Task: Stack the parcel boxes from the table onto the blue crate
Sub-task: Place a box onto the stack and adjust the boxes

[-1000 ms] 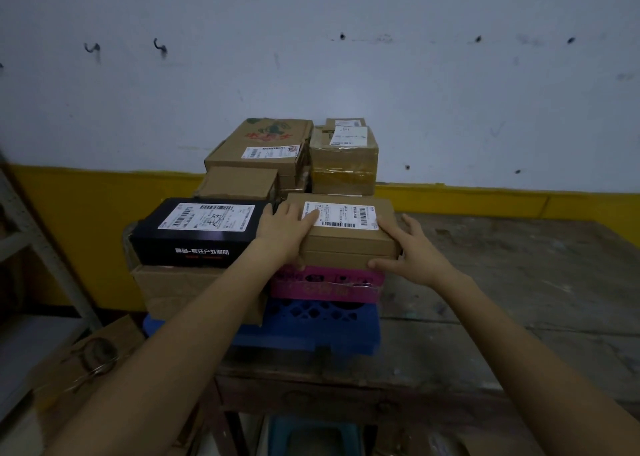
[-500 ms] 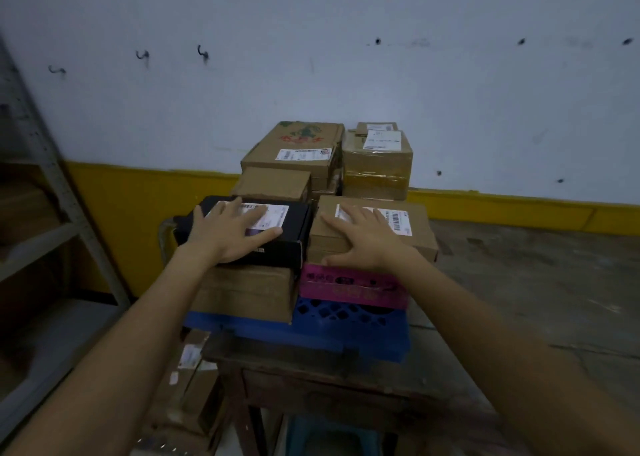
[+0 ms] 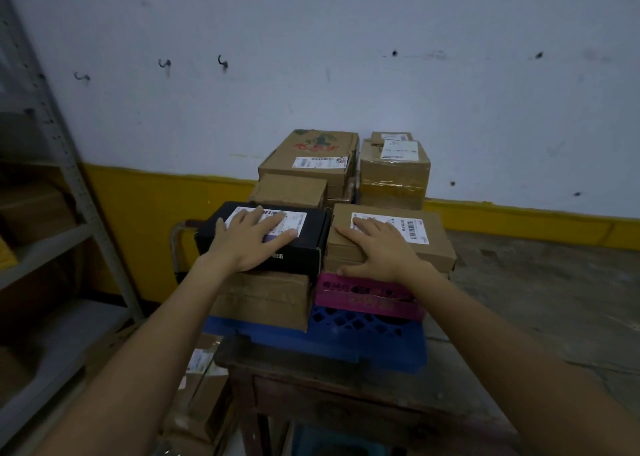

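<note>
A blue crate [image 3: 367, 338] lies flat at the left end of the wooden table [image 3: 540, 317], with parcel boxes stacked on it. My left hand [image 3: 247, 239] rests flat, fingers spread, on a black box [image 3: 304, 247] with a white label. Beneath it sits a plain brown box [image 3: 266, 299]. My right hand [image 3: 379, 249] presses flat on a brown labelled box [image 3: 433, 237], which lies on a pink box [image 3: 367, 296]. Behind them stand taller brown boxes [image 3: 311, 157] and a taped box [image 3: 394, 175].
A grey metal shelf rack [image 3: 79, 192] stands at the left, with cartons on its shelves. More cardboard boxes [image 3: 204, 400] lie on the floor beside the table leg. The white and yellow wall [image 3: 346, 57] is right behind the stack.
My left hand left the brown labelled box and came to rest on the black box. My right hand shifted from that box's side onto its top. The view swung left.
</note>
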